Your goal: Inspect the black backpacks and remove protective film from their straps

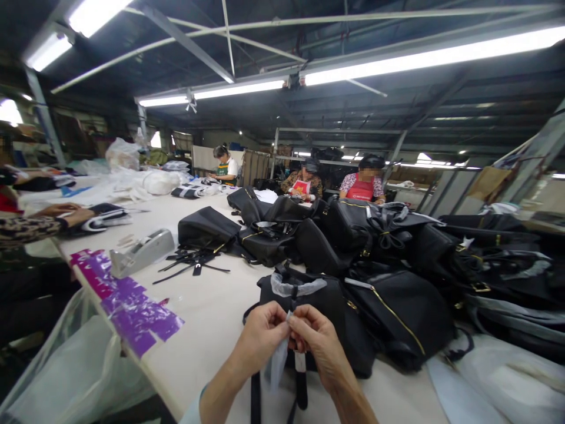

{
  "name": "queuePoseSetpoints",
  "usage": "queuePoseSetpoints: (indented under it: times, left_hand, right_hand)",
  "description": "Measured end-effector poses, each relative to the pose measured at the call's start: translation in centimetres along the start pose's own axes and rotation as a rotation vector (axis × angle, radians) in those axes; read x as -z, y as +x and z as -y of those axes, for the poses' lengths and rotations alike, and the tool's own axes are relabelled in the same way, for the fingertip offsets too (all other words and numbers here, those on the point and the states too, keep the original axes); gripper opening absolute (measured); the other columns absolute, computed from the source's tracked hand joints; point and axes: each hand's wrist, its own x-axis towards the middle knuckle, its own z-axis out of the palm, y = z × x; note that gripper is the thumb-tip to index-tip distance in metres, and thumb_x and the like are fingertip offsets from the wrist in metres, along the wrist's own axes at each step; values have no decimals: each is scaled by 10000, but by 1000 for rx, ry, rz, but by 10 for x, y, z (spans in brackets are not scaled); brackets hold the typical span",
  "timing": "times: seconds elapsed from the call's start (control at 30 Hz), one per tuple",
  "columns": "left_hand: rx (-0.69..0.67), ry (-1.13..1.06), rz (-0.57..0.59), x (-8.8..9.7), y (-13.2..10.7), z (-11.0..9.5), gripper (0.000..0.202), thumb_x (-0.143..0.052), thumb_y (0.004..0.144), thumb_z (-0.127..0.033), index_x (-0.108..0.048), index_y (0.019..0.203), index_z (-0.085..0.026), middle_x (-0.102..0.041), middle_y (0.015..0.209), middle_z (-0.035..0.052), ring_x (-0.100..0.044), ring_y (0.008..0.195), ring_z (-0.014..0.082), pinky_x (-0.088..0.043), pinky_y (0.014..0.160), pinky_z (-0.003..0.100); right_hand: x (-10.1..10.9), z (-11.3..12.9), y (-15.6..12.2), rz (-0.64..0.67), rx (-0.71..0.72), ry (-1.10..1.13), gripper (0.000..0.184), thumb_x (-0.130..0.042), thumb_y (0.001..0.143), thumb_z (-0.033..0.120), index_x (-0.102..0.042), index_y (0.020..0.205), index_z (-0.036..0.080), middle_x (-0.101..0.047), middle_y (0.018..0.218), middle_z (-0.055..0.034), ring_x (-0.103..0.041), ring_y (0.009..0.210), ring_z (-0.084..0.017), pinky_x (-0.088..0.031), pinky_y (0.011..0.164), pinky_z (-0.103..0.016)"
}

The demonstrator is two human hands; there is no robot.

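Observation:
My left hand and my right hand meet at the centre, thumbs and fingertips pinched together. Between them is a thin, translucent plastic film, hanging down below my left fingers. Right behind my hands lies a black leather-look backpack, its top handle wrapped in clear plastic. Black straps hang from it under my wrists, one with a pale wrapping near its upper end. A second black bag with a gold zipper lies against it on the right.
More black bags are heaped across the table. To the left are a tape dispenser, loose black straps and purple tape pieces. Plastic bags lie at lower right. Several people work around the table.

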Motion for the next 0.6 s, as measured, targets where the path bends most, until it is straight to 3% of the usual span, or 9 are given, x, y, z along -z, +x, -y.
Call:
queuePoseSetpoints:
  times: [0.13,0.33,0.47,0.6]
  left_hand:
    - [-8,35,40,-6,-5,-11,85,-676,690,-194,-605,714,-155,-675,630,9,-641,599,152,-473,570,228]
    - [151,-125,153,-2,-14,-14,233,-641,690,-280,-587,870,-142,-722,716,59,-685,615,184,-538,577,276]
    - [195,-214,105,0,-16,-4,323,-666,725,-446,-566,816,-153,-690,637,42,-660,552,171,-516,523,255]
    - [118,-186,25,-8,-12,2,351,-800,640,-397,-567,742,-155,-667,611,4,-621,544,129,-484,529,211]
  right_hand:
    - [3,5,1,-9,6,-21,380,-817,668,494,-656,707,152,-482,491,74,-387,430,-68,-313,435,-202]
    - [1,4,2,-28,-1,35,350,-810,661,466,-649,681,156,-491,515,63,-370,448,-67,-267,419,-193]
    - [-6,1,1,-55,-27,65,343,-808,641,441,-621,650,154,-494,518,59,-366,451,-65,-273,411,-184]
    - [-9,-1,1,-90,-61,87,324,-790,624,412,-578,614,167,-443,467,82,-350,418,-55,-280,390,-168]
